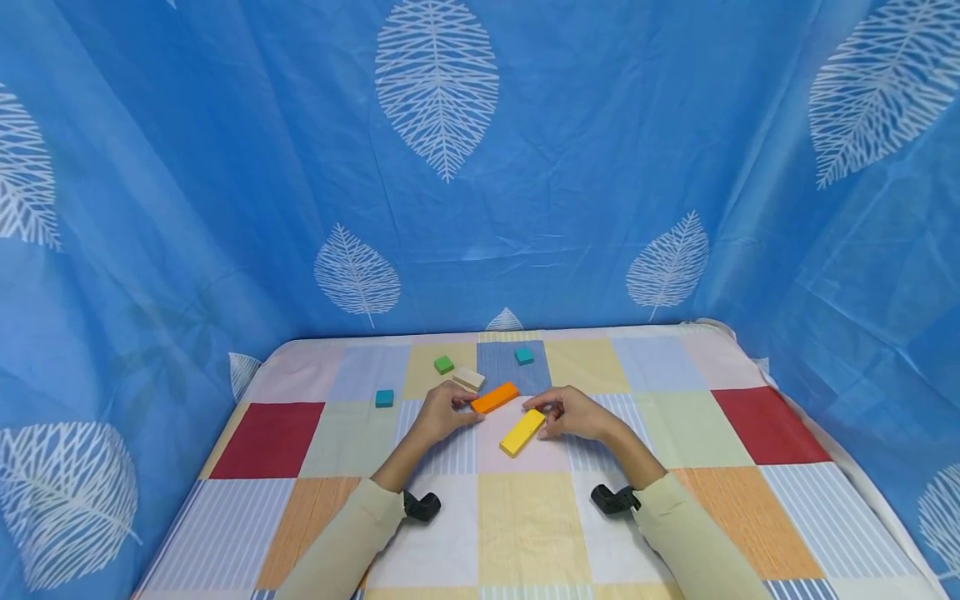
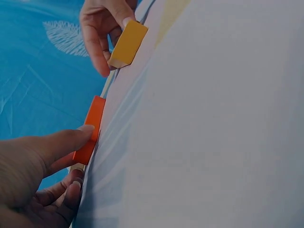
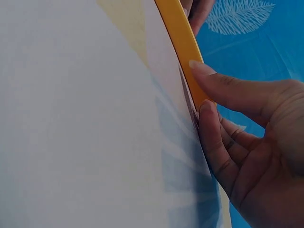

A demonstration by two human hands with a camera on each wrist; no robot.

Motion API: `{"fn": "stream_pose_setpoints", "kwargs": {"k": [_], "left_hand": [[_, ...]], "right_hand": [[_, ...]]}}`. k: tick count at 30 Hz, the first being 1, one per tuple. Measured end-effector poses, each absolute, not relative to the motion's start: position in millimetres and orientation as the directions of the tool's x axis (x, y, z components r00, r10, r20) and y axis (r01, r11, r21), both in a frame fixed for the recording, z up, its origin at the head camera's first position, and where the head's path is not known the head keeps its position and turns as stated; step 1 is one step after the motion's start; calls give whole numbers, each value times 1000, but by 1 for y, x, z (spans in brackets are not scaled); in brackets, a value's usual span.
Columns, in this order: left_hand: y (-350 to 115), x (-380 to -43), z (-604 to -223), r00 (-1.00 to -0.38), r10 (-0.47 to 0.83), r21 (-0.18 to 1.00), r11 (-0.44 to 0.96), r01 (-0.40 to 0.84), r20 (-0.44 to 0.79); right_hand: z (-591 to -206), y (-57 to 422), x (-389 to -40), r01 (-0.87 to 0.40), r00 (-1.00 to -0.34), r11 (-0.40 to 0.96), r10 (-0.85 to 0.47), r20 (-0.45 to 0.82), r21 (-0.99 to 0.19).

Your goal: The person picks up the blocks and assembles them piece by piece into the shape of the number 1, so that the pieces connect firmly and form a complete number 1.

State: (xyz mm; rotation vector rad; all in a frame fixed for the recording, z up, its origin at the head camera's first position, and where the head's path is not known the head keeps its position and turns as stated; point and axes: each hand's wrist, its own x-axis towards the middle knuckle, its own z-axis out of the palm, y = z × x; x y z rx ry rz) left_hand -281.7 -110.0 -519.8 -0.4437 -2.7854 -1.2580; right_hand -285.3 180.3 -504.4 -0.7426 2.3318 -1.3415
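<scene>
An orange rectangular block [image 1: 496,397] lies slantwise on the patchwork cloth near the middle. My left hand [image 1: 442,412] pinches its left end between thumb and fingers; the left wrist view shows the thumb on the orange block [image 2: 95,116]'s near face. Closer to me is a yellow rectangular block [image 1: 522,433], tilted the other way. With thumb and fingers my right hand [image 1: 581,413] grips its right end, and the right wrist view shows the thumb on the yellow block [image 3: 183,42]. The two blocks are apart. Some fingers of both hands are partly hidden.
Behind the orange block lie a cream block [image 1: 469,378] and a small green block [image 1: 444,364]. One teal block [image 1: 384,398] sits to the left, another teal block [image 1: 524,356] farther back. A blue leaf-print curtain [image 1: 525,208] encloses the back and sides of the patchwork-covered table [image 1: 532,529].
</scene>
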Motion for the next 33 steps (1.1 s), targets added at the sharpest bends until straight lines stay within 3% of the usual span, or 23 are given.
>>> {"fn": "stream_pose_setpoints", "kwargs": {"k": [33], "left_hand": [[-117, -287, -523, -957, 240, 754, 594, 279, 165]], "right_hand": [[-506, 179, -284, -231, -829, 423, -557, -50, -876]]}}
